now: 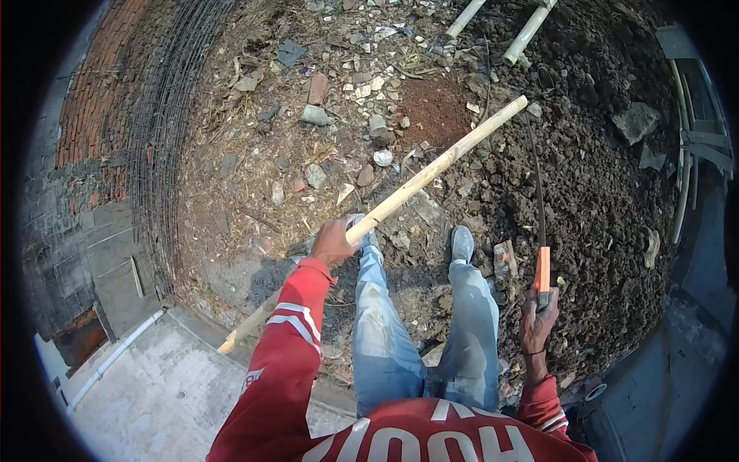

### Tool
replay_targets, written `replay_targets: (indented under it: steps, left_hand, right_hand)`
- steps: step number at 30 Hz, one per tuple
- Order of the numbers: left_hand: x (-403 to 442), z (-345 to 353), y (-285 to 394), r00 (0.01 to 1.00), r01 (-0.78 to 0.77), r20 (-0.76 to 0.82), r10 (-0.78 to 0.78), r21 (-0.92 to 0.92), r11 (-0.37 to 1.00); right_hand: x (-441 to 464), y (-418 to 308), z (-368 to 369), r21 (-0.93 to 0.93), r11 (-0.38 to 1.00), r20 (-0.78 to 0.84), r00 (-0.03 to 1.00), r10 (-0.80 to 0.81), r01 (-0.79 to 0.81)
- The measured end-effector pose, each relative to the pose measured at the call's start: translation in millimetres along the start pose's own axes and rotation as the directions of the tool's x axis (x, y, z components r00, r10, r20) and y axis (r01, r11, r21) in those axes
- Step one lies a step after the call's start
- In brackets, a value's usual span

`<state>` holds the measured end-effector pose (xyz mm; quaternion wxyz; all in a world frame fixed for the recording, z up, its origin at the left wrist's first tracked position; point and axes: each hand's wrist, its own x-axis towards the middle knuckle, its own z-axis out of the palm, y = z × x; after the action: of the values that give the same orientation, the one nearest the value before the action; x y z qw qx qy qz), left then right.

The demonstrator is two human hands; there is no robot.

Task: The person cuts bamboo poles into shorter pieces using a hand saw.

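Observation:
My left hand (pixel 332 241) is closed around a long, pale wooden pole (pixel 439 164). The pole slants from the lower left, past my left forearm, up to the far right. In my right hand (pixel 538 319), lowered at my right side, is a handsaw (pixel 543 269) with an orange and black handle. Its thin, dark blade points away from me, and the tip comes near the pole's far end. I cannot tell whether the two touch there. My fingers wrap the saw's grip, which they partly hide.
Stones and rubble (pixel 315 175) litter the ground around my feet. Loose dark soil (pixel 593 231) is heaped on the right. Bundled steel rods (pixel 158 138) and stacked bricks (pixel 98 115) line the left. Two pale poles (pixel 530 35) lie ahead. Behind my left side is a concrete slab (pixel 177 385).

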<state>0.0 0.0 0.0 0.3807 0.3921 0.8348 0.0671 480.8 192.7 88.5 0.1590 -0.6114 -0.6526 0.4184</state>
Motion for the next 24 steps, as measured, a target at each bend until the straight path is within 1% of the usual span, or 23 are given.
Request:
replay_targets:
  steps: [1, 2, 3, 4, 5, 6, 7, 8, 9, 10, 11, 12, 13, 15, 16, 17, 19, 20, 21, 23, 24]
  left_hand:
    - [28, -3, 9, 0.994, -0.101, 0.046, 0.101, -0.016, 0.995]
    - [47, 4, 12, 0.976, -0.184, 0.107, 0.188, -0.045, 0.982]
    - [104, 8, -54, 0.958, -0.247, 0.161, 0.239, 0.028, 0.969]
    - [134, 18, -64, 0.928, -0.347, 0.148, 0.342, 0.007, 0.938]
    - [160, 23, -58, 0.926, -0.357, 0.156, 0.343, 0.071, 0.931]
    - [190, 37, -59, 0.885, -0.449, 0.174, 0.432, 0.075, 0.89]
    - [210, 51, -65, 0.871, -0.487, 0.126, 0.475, 0.098, 0.868]
    - [239, 62, -70, 0.852, -0.497, 0.22, 0.475, 0.056, 0.866]
    - [264, 72, -74, 0.824, -0.502, 0.313, 0.472, 0.015, 0.865]
    - [286, 83, -78, 0.814, -0.515, 0.324, 0.482, 0.016, 0.857]
    - [306, 93, -82, 0.792, -0.551, 0.33, 0.513, 0.026, 0.834]
    - [326, 104, -87, 0.773, -0.584, 0.332, 0.541, 0.039, 0.811]
    - [347, 115, -92, 0.766, -0.592, 0.341, 0.545, 0.047, 0.804]
    - [383, 140, -99, 0.781, -0.593, 0.315, 0.539, 0.104, 0.798]
    - [400, 151, -106, 0.799, -0.57, 0.321, 0.508, 0.135, 0.811]
    - [412, 159, -116, 0.804, -0.567, 0.31, 0.507, 0.149, 0.81]
    - [436, 174, -131, 0.836, -0.522, 0.289, 0.467, 0.155, 0.839]
    - [444, 184, -138, 0.853, -0.519, 0.208, 0.479, 0.234, 0.822]
    - [439, 179, -126, 0.891, -0.451, 0.229, 0.391, 0.356, 0.818]
    - [436, 193, -126, 0.857, -0.46, 0.024, 0.515, 0.486, 0.743]
    - [439, 199, -116, 0.841, -0.475, 0.012, 0.54, 0.492, 0.729]
  right_hand:
    - [-4, -22, 7, -0.008, 0.992, -0.101, 0.987, -0.127, 0.127]
    - [-20, -49, -1, 0.003, 0.997, -0.116, 0.99, 0.081, -0.082]
    - [-10, -41, 81, 0.083, 0.994, -0.122, 0.989, 0.083, -0.073]
    - [-3, -15, 100, -0.02, 0.999, -0.202, 0.979, -0.037, 0.034]
    - [3, 14, 115, -0.139, 0.982, -0.273, 0.948, -0.162, 0.128]
    - [5, 22, 126, -0.164, 0.981, -0.277, 0.95, -0.148, 0.105]
    - [11, 25, 145, -0.093, 0.995, -0.262, 0.963, -0.057, 0.034]
    - [19, 27, 164, -0.018, 0.999, -0.248, 0.968, 0.029, -0.034]
    - [24, 25, 181, 0.097, 0.987, -0.175, 0.974, 0.142, -0.127]
    - [31, 46, 197, 0.043, 0.991, -0.167, 0.978, 0.129, -0.123]
    - [42, 69, 213, -0.011, 0.994, -0.153, 0.982, 0.109, -0.112]
    - [59, 82, 236, -0.152, 0.987, -0.214, 0.973, -0.092, 0.06]
    - [71, 104, 255, -0.204, 0.974, -0.214, 0.967, -0.139, 0.095]
    - [91, 129, 285, -0.091, 0.996, -0.153, 0.988, -0.013, -0.001]
    - [107, 119, 304, -0.19, 0.967, -0.186, 0.961, -0.203, 0.168]
    - [115, 135, 320, -0.179, 0.967, -0.189, 0.958, -0.214, 0.181]
    - [135, 163, 348, 0.036, 0.998, -0.15, 0.988, -0.037, 0.043]
    - [142, 170, 359, 0.009, 0.995, -0.164, 0.982, -0.096, 0.098]
    - [151, 193, 373, 0.03, 0.992, -0.206, 0.972, -0.114, 0.123]
    - [166, 216, 392, 0.007, 0.994, -0.25, 0.963, -0.104, 0.109]
    - [173, 222, 400, 0.027, 0.991, -0.266, 0.957, -0.119, 0.13]
